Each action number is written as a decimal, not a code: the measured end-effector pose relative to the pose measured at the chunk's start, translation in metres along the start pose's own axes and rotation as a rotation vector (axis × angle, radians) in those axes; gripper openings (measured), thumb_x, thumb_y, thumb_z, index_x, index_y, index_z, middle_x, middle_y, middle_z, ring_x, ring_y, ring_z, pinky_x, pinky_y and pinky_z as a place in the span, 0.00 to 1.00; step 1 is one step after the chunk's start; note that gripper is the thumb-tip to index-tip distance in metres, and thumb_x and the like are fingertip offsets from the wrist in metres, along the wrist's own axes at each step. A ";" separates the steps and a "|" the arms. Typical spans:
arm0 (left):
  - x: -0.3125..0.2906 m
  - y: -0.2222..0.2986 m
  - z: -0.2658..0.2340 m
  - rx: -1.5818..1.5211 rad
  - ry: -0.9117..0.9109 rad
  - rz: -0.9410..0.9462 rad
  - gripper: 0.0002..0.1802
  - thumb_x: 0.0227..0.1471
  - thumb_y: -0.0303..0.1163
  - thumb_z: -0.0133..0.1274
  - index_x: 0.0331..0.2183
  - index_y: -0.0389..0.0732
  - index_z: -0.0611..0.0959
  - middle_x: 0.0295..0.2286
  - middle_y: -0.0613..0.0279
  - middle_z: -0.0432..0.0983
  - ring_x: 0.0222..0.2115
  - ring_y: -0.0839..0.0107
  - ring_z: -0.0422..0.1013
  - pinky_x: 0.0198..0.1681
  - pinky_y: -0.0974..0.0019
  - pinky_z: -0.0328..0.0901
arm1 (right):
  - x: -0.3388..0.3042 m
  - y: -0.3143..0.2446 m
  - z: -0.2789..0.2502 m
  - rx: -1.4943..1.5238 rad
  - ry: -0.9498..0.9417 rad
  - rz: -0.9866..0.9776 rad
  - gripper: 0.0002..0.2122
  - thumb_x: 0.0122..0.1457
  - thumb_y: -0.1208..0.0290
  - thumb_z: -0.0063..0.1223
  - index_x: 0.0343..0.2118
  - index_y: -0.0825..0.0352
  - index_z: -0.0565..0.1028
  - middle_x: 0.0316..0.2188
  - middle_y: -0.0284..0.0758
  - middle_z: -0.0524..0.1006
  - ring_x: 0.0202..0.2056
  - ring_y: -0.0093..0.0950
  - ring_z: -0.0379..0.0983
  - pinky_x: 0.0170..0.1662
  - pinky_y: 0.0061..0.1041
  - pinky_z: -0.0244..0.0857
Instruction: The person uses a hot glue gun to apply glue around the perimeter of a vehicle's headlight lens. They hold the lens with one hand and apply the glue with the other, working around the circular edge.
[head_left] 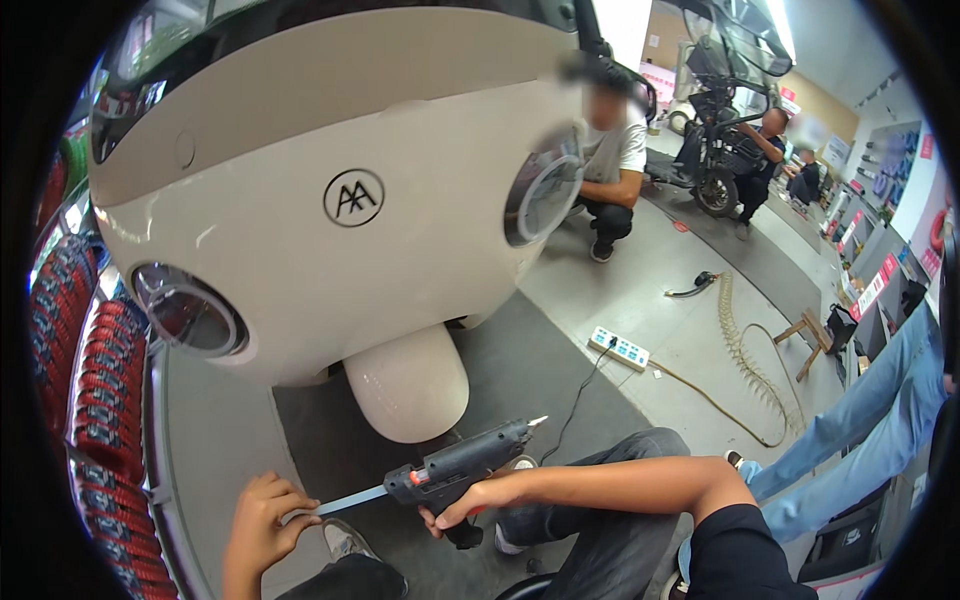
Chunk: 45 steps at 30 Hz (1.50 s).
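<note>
My right hand [478, 500] is wrapped round the handle of a black hot glue gun [472, 455]. Its pale nozzle points up and to the right. A long bluish-white glue stick [352, 500] sticks out of the gun's rear end. My left hand [268, 520] pinches the far end of that stick between thumb and fingers. Just beyond the gun stands the rounded cream front of a small vehicle [430, 240], with a round headlight [190, 312] on the left and another headlight [545, 190] on the right. Neither hand touches the vehicle.
A white power strip [620, 348] lies on the floor with a black cord plugged in. Beyond it are a coiled hose [745, 360] and a wooden stool [808, 340]. Red-and-black coils [108, 400] line the left. People crouch near vehicles; someone in light jeans [860, 410] is at right.
</note>
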<state>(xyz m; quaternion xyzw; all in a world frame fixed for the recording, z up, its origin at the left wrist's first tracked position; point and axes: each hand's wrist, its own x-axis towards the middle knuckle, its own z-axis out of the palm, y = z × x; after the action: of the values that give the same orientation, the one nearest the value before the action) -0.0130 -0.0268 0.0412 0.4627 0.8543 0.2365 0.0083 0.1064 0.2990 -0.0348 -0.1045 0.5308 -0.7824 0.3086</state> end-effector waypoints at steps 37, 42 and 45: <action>-0.015 -0.039 0.014 -0.479 -0.036 -0.320 0.14 0.57 0.22 0.60 0.46 0.32 0.84 0.34 0.60 0.79 0.35 0.72 0.74 0.43 0.66 0.70 | 0.010 0.018 0.003 -0.023 0.112 -0.088 0.06 0.54 0.69 0.59 0.32 0.65 0.78 0.31 0.33 0.80 0.37 0.25 0.77 0.48 0.25 0.66; -0.013 -0.039 0.019 -0.501 -0.041 -0.356 0.17 0.57 0.23 0.60 0.49 0.33 0.83 0.35 0.58 0.81 0.35 0.69 0.76 0.43 0.64 0.71 | 0.008 0.016 0.005 -0.055 0.126 -0.102 0.06 0.54 0.69 0.58 0.32 0.65 0.77 0.30 0.32 0.80 0.36 0.26 0.77 0.47 0.25 0.67; -0.017 -0.042 0.015 -0.467 -0.052 -0.381 0.17 0.58 0.23 0.60 0.50 0.33 0.82 0.36 0.55 0.82 0.37 0.67 0.77 0.44 0.63 0.72 | 0.013 0.019 0.003 -0.066 0.102 -0.105 0.06 0.54 0.69 0.58 0.32 0.65 0.77 0.30 0.32 0.80 0.36 0.26 0.77 0.47 0.25 0.67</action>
<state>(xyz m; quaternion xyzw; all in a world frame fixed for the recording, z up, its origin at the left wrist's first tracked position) -0.0327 -0.0532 0.0069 0.2855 0.8477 0.4089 0.1808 0.1047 0.2843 -0.0524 -0.1023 0.5651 -0.7838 0.2363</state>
